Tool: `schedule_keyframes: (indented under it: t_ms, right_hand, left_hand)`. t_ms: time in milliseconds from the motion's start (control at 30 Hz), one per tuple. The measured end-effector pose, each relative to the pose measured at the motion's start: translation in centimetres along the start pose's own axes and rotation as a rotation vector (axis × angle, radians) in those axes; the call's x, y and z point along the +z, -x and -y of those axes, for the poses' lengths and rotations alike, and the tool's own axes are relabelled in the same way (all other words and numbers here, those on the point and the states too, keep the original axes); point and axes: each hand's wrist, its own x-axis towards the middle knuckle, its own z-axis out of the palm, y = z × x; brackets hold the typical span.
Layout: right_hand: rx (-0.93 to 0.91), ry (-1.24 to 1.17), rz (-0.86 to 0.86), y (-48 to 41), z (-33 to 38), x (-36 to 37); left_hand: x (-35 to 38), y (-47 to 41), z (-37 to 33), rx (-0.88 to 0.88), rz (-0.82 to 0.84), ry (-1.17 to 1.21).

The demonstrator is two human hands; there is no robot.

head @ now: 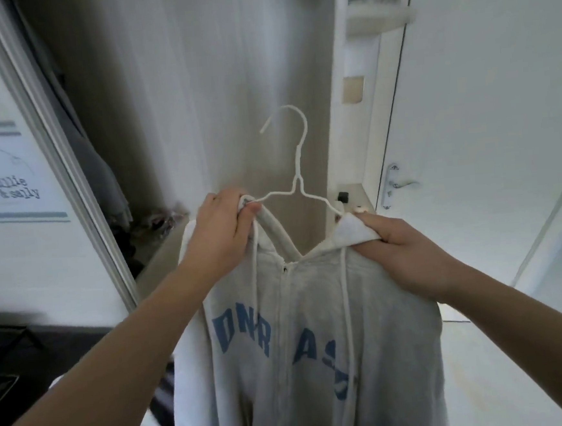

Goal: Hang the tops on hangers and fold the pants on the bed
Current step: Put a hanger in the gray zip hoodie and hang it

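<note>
Both hands, left hand (225, 225) and right hand (407, 253), pinch the soft, floppy hoodie (315, 327) at its shoulders over the thin hanger (295, 181).

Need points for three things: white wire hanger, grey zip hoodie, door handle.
white wire hanger (297, 159): head view, on the twisted neck below the hook.
grey zip hoodie (391, 305): head view, on the chest panel right of the zip.
door handle (395, 183): head view, on the backplate.

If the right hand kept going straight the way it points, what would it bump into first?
Probably the pale wardrobe edge just beyond the knuckles. The right hand, gripping the hoodie on the hanger, points up and away; depth is hard to judge.
</note>
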Motion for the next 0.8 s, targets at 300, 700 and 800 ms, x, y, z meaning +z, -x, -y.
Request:
schedule_keyframes:
  t_ms: [300, 700, 800]
  right_hand:
    - [-0.051, -0.163, -0.197, -17.1, 8.8, 0.9]
    - [-0.124, -0.265, -0.482, -34.9, 20.0, -0.1]
    - [-0.160, -0.248, -0.541, -39.6, 23.0, -1.1]
  left_hand:
    - [-9.1, -16.0, 7.4, 0.005, -0.041, -0.037]
    - [-15.6, -27.0, 10.1, 0.190, 0.116, 0.211]
    - [-15.9, -28.8, 9.3, 0.237, 0.047, 0.272]
